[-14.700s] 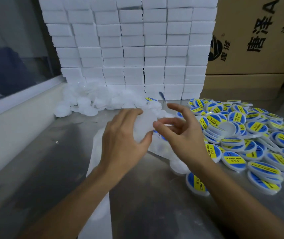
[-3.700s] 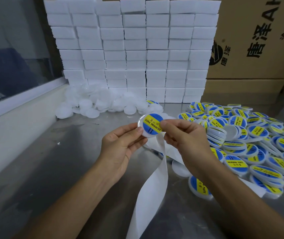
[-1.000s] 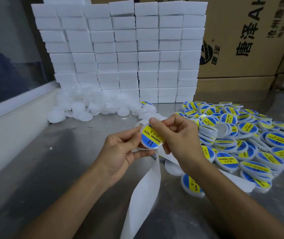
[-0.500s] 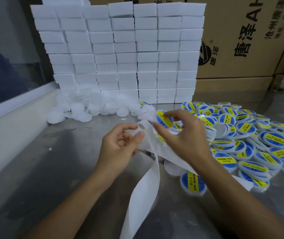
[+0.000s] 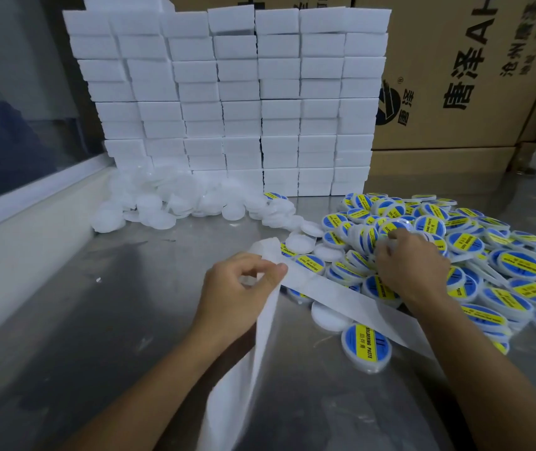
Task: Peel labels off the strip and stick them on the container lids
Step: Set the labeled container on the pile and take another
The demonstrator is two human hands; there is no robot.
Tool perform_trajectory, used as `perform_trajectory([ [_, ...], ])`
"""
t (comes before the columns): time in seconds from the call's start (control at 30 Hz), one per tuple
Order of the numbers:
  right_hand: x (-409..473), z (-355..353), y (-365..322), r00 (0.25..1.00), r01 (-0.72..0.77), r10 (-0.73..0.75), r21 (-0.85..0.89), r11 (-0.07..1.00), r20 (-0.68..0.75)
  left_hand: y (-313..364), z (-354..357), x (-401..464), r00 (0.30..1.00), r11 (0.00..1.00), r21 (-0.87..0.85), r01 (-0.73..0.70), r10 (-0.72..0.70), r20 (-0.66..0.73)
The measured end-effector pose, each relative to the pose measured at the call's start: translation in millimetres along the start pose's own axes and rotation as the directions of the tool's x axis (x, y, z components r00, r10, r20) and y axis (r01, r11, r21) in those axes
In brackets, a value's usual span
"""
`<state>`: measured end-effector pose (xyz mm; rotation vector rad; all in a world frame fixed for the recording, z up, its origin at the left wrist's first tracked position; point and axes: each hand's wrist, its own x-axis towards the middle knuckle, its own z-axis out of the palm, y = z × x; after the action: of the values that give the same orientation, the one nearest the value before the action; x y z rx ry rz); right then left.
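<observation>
A few seconds ago we held one labelled container up between both hands, in front of the strip. Half a second ago our right hand [image 5: 411, 266] carried it alone toward the heap. Now that hand lies on the pile of labelled containers [image 5: 475, 252] at the right of the counter [image 5: 113, 320], knuckles up and fingers curled down among the lids; we cannot tell whether the container is out of its grip. Our left hand [image 5: 239, 291], which shared the hold on the container, now pinches the white backing strip [image 5: 328, 289] between thumb and forefinger. The strip lies lower, stretched over the containers.
</observation>
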<state>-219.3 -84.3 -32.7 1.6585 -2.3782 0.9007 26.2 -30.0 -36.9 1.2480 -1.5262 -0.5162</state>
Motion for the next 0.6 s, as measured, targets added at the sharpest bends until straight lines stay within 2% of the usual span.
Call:
perform_trajectory([
  [0.07, -3, -5, -6, 0.997, 0.033, -0.031, 0.03, 0.999, -0.072, 2, -3, 3, 0.996, 0.985, -0.159, 0.067, -0.075, -0.046],
  [0.13, -9, -13, -18, 0.976, 0.176, -0.138, 0.234, 0.956, -0.169, 4, -7, 5, 0.992, 0.95, -0.295, 0.099, -0.117, -0.045],
  [0.17, -13, -18, -27, 0.975, 0.219, -0.185, 0.41, 0.885, -0.122, 6, -8, 5, 0.992, 0.935, -0.34, 0.1, -0.118, -0.033],
  [0.2, -18, -24, -37, 0.97, 0.196, -0.241, 0.587, 0.785, 0.0, 7, -9, 5, 0.993, 0.924, -0.369, 0.097, -0.112, -0.021],
  [0.23, -25, -29, -49, 0.94, 0.112, -0.305, 0.707, 0.699, 0.153, 9, -9, 5, 0.995, 0.916, -0.39, 0.093, -0.101, 0.001],
  [0.3, -38, -32, -66, 0.818, -0.109, -0.383, 0.771, 0.628, 0.428, 11, -10, 4, 0.995, 0.904, -0.417, 0.099, -0.08, 0.064],
  [0.37, -48, -29, -77, 0.715, -0.316, -0.408, 0.782, 0.537, 0.568, 13, -10, 3, 0.987, 0.891, -0.439, 0.112, -0.048, 0.154],
  [0.47, -53, -31, -81, 0.656, -0.534, -0.455, 0.796, 0.284, 0.602, 14, -10, 0, 0.965, 0.883, -0.448, 0.139, -0.019, 0.262],
  [0.53, -48, -35, -77, 0.668, -0.6, -0.493, 0.796, 0.085, 0.557, 14, -10, 0, 0.952, 0.893, -0.406, 0.194, -0.072, 0.297],
  [0.6, -43, -40, -73, 0.701, -0.599, -0.528, 0.797, -0.073, 0.478, 12, -11, 0, 0.929, 0.898, -0.352, 0.264, -0.139, 0.342],
])
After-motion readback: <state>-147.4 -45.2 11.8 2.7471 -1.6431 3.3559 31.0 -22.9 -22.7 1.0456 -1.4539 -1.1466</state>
